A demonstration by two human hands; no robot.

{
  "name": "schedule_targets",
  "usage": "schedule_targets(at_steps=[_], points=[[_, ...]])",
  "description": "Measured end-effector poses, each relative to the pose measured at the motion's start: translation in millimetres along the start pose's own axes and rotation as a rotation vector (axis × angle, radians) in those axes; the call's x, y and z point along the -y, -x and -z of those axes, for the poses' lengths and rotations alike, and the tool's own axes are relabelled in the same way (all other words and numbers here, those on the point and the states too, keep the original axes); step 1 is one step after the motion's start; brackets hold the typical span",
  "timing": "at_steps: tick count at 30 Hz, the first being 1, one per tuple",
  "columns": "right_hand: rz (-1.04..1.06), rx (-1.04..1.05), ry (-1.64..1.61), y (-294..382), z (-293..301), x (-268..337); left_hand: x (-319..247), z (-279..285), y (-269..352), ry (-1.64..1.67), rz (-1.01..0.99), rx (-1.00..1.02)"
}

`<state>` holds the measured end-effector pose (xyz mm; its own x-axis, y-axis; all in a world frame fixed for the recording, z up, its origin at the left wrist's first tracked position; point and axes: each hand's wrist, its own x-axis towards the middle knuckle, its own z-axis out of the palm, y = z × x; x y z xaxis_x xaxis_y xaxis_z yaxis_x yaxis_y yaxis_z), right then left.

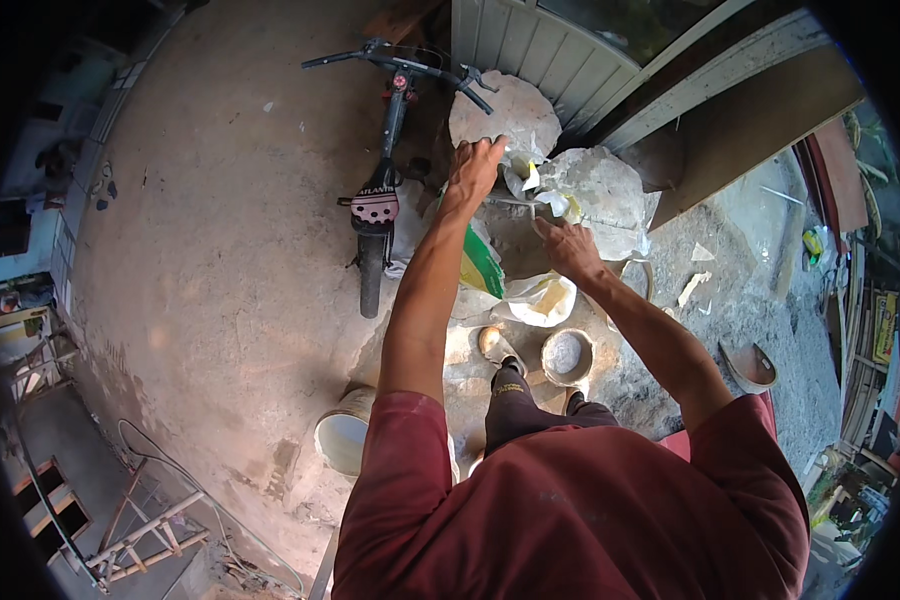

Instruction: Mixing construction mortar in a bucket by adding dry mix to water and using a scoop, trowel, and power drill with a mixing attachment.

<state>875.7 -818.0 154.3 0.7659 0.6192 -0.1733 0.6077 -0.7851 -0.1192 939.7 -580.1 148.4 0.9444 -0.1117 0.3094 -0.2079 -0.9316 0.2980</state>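
My left hand is curled over the upper part of a woven plastic sack. Its fingers are closed, and the material under them is mostly hidden. Lower and to the right, my right hand pinches the sack's pale edge between thumb and fingers. Below my left forearm shows the sack's green and white side. Crumpled white and yellow flaps stick up between the hands. A white bag or sack part lies rumpled nearer my feet; whether it belongs to the same sack I cannot tell.
Two rough round slabs stand beyond my hands. A child's balance bike is at left. Near my feet are a bucket of grey powder and a larger bucket. A cut container lies right; a wooden board leans above.
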Motion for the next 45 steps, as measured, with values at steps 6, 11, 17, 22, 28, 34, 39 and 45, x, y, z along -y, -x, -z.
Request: schedule_targets(at_steps=[6, 11, 17, 22, 28, 34, 39, 45], points=[[-0.058, 0.008, -0.033, 1, 19, 4, -3, 8, -3, -0.041, 0.054, 0.019], [-0.038, -0.020, 0.018, 10, 9, -10, -10, 11, -3, 0.003, 0.075, 0.004], [-0.072, 0.060, -0.043, 15, 64, 2, -14, 23, -19, 0.062, 0.157, 0.013], [-0.100, 0.030, -0.070, 12, 32, 8, -20, 18, -29, 0.028, 0.188, -0.048], [-0.129, 0.129, -0.171, 23, 26, 2, -18, 26, -17, 0.087, 0.250, -0.028], [-0.142, 0.213, -0.179, -8, 18, -6, -26, 40, -10, 0.173, 0.153, -0.142], [-0.101, 0.247, -0.014, -16, 40, -18, -65, 71, 41, 0.082, 0.126, -0.375], [0.009, 0.244, 0.073, -26, 48, -11, -116, 65, 124, 0.172, 0.089, 0.344]])
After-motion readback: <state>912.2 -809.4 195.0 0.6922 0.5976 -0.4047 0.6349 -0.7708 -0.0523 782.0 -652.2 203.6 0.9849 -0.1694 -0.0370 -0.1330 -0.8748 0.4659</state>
